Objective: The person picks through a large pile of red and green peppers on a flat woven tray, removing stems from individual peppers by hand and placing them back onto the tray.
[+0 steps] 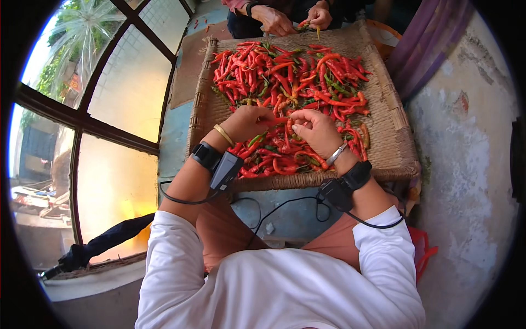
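Over the near half of a woven tray (394, 118), both my hands meet at one red chili pepper (280, 120). My left hand (251, 123) is closed round the pepper's body, its fingers partly hidden behind the wrist. With thumb and forefinger together, my right hand (315, 130) pinches at the pepper's right end; the exact contact is too small to make out. Below and beyond my hands lie piles of red chili peppers (246, 68), mixed with some green and orange ones.
Across the tray, another person's hands (276, 22) handle some peppers. A framed window (123, 82) runs along the left, with a folded black umbrella (109, 238) below it. A worn wall (463, 153) and purple curtain (430, 44) stand at right. Black cables (285, 208) hang between my forearms.
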{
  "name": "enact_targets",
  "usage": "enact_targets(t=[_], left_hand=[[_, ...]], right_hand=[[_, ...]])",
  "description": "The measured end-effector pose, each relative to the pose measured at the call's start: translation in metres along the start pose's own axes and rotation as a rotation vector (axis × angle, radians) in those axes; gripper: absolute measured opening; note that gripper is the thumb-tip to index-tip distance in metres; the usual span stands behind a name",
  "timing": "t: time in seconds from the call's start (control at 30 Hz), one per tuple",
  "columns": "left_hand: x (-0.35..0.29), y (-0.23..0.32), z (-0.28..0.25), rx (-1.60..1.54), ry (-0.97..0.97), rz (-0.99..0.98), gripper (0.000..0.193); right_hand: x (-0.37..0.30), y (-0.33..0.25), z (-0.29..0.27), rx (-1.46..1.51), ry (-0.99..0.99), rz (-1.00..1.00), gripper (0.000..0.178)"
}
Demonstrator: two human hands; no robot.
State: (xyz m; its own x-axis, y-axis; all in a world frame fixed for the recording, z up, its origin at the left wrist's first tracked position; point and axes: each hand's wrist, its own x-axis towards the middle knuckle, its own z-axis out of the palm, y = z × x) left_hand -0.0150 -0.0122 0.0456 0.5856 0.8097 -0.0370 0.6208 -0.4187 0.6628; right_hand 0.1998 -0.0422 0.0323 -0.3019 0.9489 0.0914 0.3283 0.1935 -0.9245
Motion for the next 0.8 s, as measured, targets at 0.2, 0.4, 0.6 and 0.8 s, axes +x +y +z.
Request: enact_targets(t=[0.2, 0.4, 0.6, 0.8], left_hand=[[-0.01, 0.035, -0.014, -0.572, -0.129, -0.187, 0.02], [0.006, 0.029, -0.011, -0.653, -0.197, -0.196, 0.02], [0.016, -0.042, 0.025, -0.455, 0.016, -0.148, 0.021], [0.02, -0.049, 0.021, -0.666, 0.064, -0.323, 0.016]], right_hand=[[0.002, -0.002, 0.008, -0.139, 0.024, -0.256, 0.027], [0.003, -0.014, -0.022, -0.296, -0.181, 0.002, 0.021], [0.009, -0.017, -0.07, -0.293, -0.115, 0.276, 0.028], [0.031, 0.012, -0.08, -0.569, 0.465, -0.069, 0.046]])
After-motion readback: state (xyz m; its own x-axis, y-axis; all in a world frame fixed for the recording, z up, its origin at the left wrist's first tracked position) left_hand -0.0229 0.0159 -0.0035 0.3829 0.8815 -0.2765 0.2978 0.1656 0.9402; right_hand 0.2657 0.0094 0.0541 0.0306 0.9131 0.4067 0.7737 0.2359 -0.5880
